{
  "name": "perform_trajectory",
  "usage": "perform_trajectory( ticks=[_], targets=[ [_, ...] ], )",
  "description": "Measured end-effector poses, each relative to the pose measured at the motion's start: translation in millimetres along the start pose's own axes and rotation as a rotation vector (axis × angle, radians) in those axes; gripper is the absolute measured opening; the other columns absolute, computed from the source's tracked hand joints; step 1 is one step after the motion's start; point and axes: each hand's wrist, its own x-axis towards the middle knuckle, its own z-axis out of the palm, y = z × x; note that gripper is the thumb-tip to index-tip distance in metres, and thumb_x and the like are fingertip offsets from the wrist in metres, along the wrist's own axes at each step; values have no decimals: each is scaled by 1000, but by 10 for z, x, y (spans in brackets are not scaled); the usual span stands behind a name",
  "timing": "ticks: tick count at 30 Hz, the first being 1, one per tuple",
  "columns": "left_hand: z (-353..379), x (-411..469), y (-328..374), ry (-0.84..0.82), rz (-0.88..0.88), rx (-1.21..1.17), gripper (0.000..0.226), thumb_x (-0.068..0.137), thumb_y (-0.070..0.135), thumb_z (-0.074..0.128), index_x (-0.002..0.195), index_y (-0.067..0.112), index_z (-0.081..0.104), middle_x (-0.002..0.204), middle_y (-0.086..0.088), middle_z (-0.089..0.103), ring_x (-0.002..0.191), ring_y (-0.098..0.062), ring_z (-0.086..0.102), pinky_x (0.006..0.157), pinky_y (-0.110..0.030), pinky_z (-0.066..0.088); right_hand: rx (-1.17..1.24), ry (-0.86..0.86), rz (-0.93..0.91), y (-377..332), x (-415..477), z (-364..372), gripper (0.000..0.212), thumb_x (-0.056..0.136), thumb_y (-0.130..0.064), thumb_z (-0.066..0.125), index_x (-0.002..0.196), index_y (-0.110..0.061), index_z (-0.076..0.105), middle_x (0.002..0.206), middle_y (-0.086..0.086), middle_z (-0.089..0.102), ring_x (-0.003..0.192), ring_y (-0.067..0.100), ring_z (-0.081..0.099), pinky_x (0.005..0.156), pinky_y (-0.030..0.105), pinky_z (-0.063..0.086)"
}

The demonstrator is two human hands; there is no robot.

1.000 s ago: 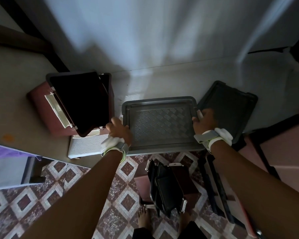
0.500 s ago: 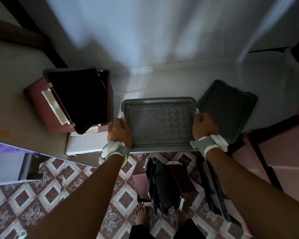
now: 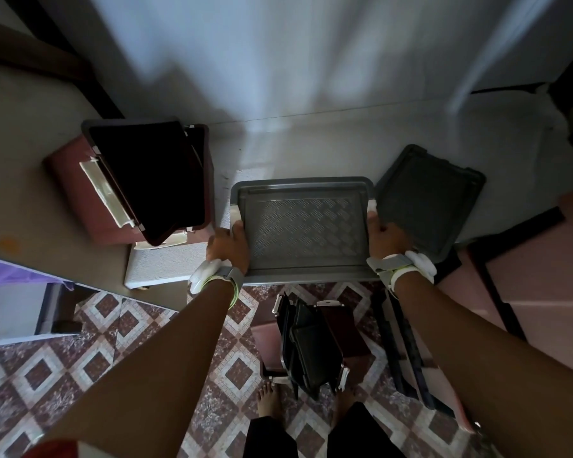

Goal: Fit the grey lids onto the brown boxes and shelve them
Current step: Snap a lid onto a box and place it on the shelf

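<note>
A grey lid [image 3: 301,226] with a chequered pattern sits on top of a box on the pale shelf [image 3: 311,153]; the box under it is hidden. My left hand [image 3: 228,242] grips its left side at a white clip [image 3: 235,215]. My right hand [image 3: 382,233] grips its right side at the other white clip [image 3: 371,204]. A second grey lid [image 3: 427,196] lies loose just to the right. To the left, a brown box [image 3: 80,193] lies tilted with a dark lid [image 3: 146,180] leaning in it.
On the tiled floor [image 3: 113,342] below stand more brown boxes and dark lids [image 3: 315,352], close to my bare feet [image 3: 268,399]. A white slab [image 3: 166,266] lies at the shelf's front edge. A pink surface [image 3: 540,276] is on the right.
My left hand slid right, up against the lid's left side. My right hand lowered its raised finger and closed on the right side. The lid stayed in place.
</note>
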Motion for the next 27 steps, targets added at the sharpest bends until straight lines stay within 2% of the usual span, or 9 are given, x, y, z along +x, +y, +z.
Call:
perform_trajectory(
  ticks=[3, 5, 9, 12, 15, 19, 22, 25, 27],
  targets=[
    [-53, -114, -75, -48, 44, 66, 63, 101, 54, 29, 122, 1, 57, 125, -25, 61, 114, -42, 57, 95, -45, 44, 40, 94, -68, 50, -284, -79, 56, 100, -50, 36, 126, -7, 61, 134, 13, 58, 124, 32, 51, 101, 32, 35],
    [-112, -220, -154, -70, 62, 128, 61, 103, 50, 27, 126, 0, 52, 128, -26, 59, 116, -43, 56, 96, -45, 43, 22, 122, -79, 143, -447, -84, 55, 101, -48, 37, 127, -6, 61, 136, 16, 56, 127, 32, 48, 104, 31, 33],
    [-282, -458, -348, -46, 133, 220, 64, 102, 54, 20, 122, 2, 51, 121, -27, 62, 109, -43, 60, 91, -45, 45, -31, 152, -11, 310, -787, -102, 65, 96, -62, 31, 120, -12, 65, 124, 18, 63, 113, 37, 58, 92, 35, 44],
    [-363, -542, -333, 5, 182, 232, 63, 102, 53, 19, 118, 2, 52, 117, -28, 63, 107, -44, 60, 89, -44, 43, -44, 216, 15, 286, -968, -197, 73, 92, -69, 26, 105, -13, 70, 111, 19, 68, 100, 40, 63, 83, 38, 48],
    [-490, -696, -266, -2, 201, 206, 67, 101, 57, 20, 120, 2, 53, 121, -29, 61, 110, -45, 58, 91, -45, 43, -1, 210, 20, 305, -1102, -404, 77, 90, -73, 24, 92, -12, 72, 104, 17, 71, 96, 37, 64, 80, 36, 47],
    [-775, -959, -82, -46, 248, 15, 70, 100, 58, 26, 120, -1, 59, 127, -29, 58, 115, -42, 55, 94, -41, 41, 57, 213, -24, 191, -1250, -805, 77, 92, -70, 28, 74, -6, 68, 82, 14, 68, 79, 33, 59, 69, 31, 39],
    [-1082, -1152, 144, -76, 240, -56, 66, 100, 55, 32, 122, -1, 58, 132, -25, 56, 123, -40, 52, 98, -37, 38, 165, 242, -90, 25, -1332, -1092, 75, 89, -71, 36, 53, -8, 55, 56, 7, 55, 60, 29, 51, 62, 30, 41],
    [-1434, -1447, 313, -141, 242, -216, 65, 98, 57, 35, 120, 1, 61, 126, -21, 59, 121, -37, 53, 95, -35, 38, 294, 235, -143, -127, -1531, -1507, 61, 87, -64, 49, 51, -14, 48, 55, 5, 52, 57, 27, 50, 64, 32, 46],
    [-1682, -1716, 379, -198, 244, -396, 68, 82, 66, 46, 108, 8, 69, 115, -15, 66, 111, -35, 61, 99, -40, 46, 382, 240, -191, -212, -1722, -1826, 50, 88, -51, 56, 58, -11, 57, 62, 5, 56, 61, 26, 51, 67, 29, 40]
  ],
)
